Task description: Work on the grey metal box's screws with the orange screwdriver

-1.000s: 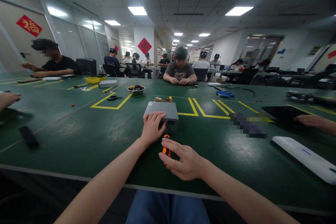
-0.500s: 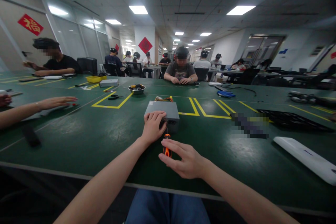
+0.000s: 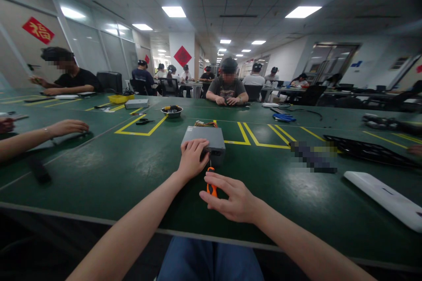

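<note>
A grey metal box (image 3: pixel 211 137) with a bundle of coloured wires (image 3: pixel 206 124) at its back sits on the green table (image 3: pixel 132 184). My left hand (image 3: pixel 193 158) rests on the box's front left corner, its fingers wrapped over the edge. An orange and black screwdriver (image 3: pixel 211 188) points at the front face of the box, its shaft reaching up toward it. My right hand (image 3: pixel 231 195) holds the screwdriver's handle between thumb and fingers. The screwdriver's tip is hard to make out by my left fingertips.
A metal bowl (image 3: pixel 172 112) with tools stands behind the box to the left. On the right lie a white panel (image 3: pixel 384 197), a black frame (image 3: pixel 365 151) and blue cable (image 3: pixel 284 117). A co-worker's hand (image 3: pixel 70 127) is at the left; a person (image 3: pixel 227 85) sits opposite.
The screwdriver handle has turned and tilted slightly between my right fingers. My left hand and the box have stayed put. At the left, the co-worker's hand has drawn back and curled.
</note>
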A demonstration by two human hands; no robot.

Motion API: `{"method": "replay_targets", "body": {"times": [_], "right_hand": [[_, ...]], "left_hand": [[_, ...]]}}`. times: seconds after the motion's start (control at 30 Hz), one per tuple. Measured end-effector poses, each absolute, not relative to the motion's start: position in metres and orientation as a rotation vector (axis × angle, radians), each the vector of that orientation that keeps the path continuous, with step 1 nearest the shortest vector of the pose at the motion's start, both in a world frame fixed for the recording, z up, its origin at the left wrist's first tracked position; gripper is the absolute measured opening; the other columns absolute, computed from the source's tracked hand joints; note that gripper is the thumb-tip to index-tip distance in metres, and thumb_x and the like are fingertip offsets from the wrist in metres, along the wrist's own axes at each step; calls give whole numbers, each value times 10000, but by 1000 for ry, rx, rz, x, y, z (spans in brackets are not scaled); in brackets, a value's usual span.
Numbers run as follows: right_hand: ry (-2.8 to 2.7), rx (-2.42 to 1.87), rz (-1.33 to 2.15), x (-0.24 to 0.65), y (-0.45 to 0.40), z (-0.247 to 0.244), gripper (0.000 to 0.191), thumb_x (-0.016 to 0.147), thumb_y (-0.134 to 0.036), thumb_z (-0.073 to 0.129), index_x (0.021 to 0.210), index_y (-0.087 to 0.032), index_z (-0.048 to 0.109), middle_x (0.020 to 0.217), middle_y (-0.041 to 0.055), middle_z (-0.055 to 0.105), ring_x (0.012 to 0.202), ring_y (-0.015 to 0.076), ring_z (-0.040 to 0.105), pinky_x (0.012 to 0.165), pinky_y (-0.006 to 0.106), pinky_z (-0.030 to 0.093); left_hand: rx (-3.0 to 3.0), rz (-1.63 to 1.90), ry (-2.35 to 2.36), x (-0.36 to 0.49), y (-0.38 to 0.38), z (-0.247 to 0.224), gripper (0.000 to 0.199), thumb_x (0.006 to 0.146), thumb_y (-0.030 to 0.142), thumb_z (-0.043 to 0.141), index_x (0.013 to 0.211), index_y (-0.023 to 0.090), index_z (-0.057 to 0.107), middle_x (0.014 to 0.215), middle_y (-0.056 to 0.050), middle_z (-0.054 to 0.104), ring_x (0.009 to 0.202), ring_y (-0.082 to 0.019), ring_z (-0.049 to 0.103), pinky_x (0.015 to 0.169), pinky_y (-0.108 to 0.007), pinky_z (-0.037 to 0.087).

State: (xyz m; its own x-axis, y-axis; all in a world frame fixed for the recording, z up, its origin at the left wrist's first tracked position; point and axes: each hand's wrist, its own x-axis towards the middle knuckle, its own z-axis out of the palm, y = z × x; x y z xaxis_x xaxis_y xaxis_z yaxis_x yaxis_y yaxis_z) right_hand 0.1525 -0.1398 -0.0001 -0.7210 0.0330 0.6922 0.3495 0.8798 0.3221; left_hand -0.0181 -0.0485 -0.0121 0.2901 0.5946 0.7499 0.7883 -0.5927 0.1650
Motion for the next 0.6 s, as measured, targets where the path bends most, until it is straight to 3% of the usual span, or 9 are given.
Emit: {"method": "replay_targets", "body": {"times": [0.1,0.33,0.47,0.6], "right_hand": [[-2359,-257,-563,152,-140,3,290,862,-195,452,1136,-131,522,1135,176,544,1181,262,490,886,368,513],[-2197,-323,-574,152,-138,-1,213,819,-322,596,930,-155,524,1045,148,585,1006,198,598,786,284,548],[-2262,-264,-550,152,-138,0,242,823,-232,591,1041,-152,526,1099,145,571,1108,217,548,875,318,520],[-2349,-264,-521,152,-140,2,286,842,-262,530,1091,-121,538,1118,179,551,1172,263,496,896,358,506]], "left_hand": [[-2322,-1186,-1276,-18,-49,-12,305,817,258,533,1121,252,531,1188,-39,587,1113,-217,488,945,-405,282],[-2333,-1173,-1279,-18,-49,-12,310,816,258,529,1126,253,534,1194,-45,581,1119,-224,483,952,-411,279],[-2325,-1183,-1283,-18,-49,-13,302,819,261,527,1121,253,535,1190,-44,583,1120,-224,482,952,-412,277],[-2317,-1187,-1272,-18,-48,-13,295,820,263,528,1115,249,533,1189,-35,584,1114,-213,486,947,-401,284]]}}
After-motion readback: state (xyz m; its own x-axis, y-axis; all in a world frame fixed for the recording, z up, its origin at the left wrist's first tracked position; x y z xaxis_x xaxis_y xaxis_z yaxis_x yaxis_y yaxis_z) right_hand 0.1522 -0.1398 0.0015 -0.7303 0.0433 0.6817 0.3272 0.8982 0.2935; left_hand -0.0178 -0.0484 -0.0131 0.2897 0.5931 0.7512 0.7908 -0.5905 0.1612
